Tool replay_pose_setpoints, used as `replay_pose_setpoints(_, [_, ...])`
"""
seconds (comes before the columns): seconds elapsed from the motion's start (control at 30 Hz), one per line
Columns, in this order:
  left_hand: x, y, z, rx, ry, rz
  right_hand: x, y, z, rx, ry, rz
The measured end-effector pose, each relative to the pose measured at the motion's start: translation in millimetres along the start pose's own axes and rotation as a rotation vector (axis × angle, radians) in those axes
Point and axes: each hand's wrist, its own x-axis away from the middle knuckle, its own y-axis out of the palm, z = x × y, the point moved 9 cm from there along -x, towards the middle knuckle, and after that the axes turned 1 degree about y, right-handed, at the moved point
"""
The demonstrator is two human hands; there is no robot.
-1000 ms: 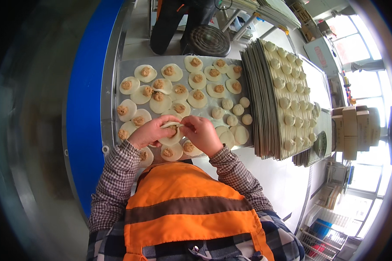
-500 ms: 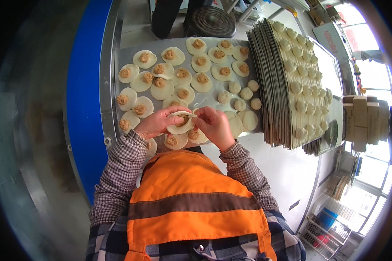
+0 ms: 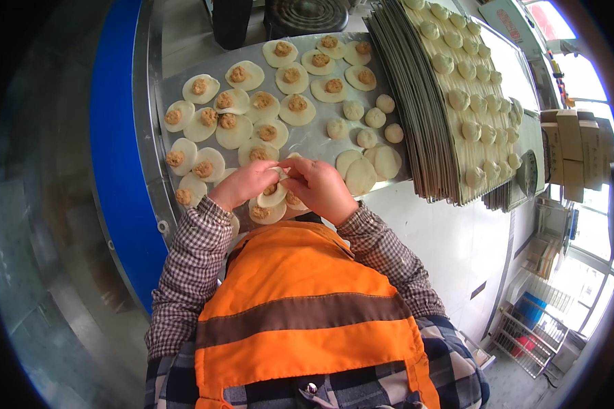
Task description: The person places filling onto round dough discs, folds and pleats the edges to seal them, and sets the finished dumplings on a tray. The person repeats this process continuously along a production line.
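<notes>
Change since a second ago: your two hands sat spread over the near row of wrappers; now they are drawn together with a single wrapper [image 3: 278,172] pinched between them, lifted just above the metal sheet [image 3: 314,140]. Your left hand [image 3: 244,183] cups it from the left and your right hand [image 3: 320,185] presses in from the right, fingertips closed on the dough edge. Both grips are tight on that one piece; the filling inside is mostly hidden by your fingers. Judgement: the fold on this piece is under way, the seal not finished.

Position: the held wrapper is at the near edge of the sheet, just in front of your orange vest [image 3: 300,307], above two filled wrappers lying under your hands.

Counts, as far as the view allows:
- Open wrappers with a dab of filling [image 3: 297,103] on the sheet: about twenty-two, some overlapping.
- Empty flat wrappers [image 3: 386,161]: three, near right of the sheet.
- Small closed dumplings [image 3: 366,138] on the sheet: six.
- Finished dumplings on the stacked trays [image 3: 423,123] at the right: well over twenty; exact number not countable at the rim.
- Tray stack: one.
</notes>
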Motion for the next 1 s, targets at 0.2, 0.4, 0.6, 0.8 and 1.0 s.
replay_pose_setpoints(0.2, [-1.1,2.6,-28.9,0.935,0.056,0.28,8.7,-0.2,36.3,-0.56,0.267,0.111])
replay_pose_setpoints(0.4, [-4.7,7.5,-38.4,0.867,0.1,0.41,9.1,-14.9,8.5,-0.022,-0.048,0.229])
replay_pose_setpoints(0.6, [-2.6,13.1,-38.7,0.813,-0.07,0.347,8.6,-7.9,15.4,-0.181,0.025,0.142])
replay_pose_setpoints(0.8, [3.8,14.4,-22.9,0.657,0.099,0.308,13.3,-5.4,33.0,-0.291,0.148,0.138])
replay_pose_setpoints(1.0, [9.7,13.7,-37.8,0.634,0.003,0.468,18.6,-7.5,26.0,-0.254,0.06,0.235])
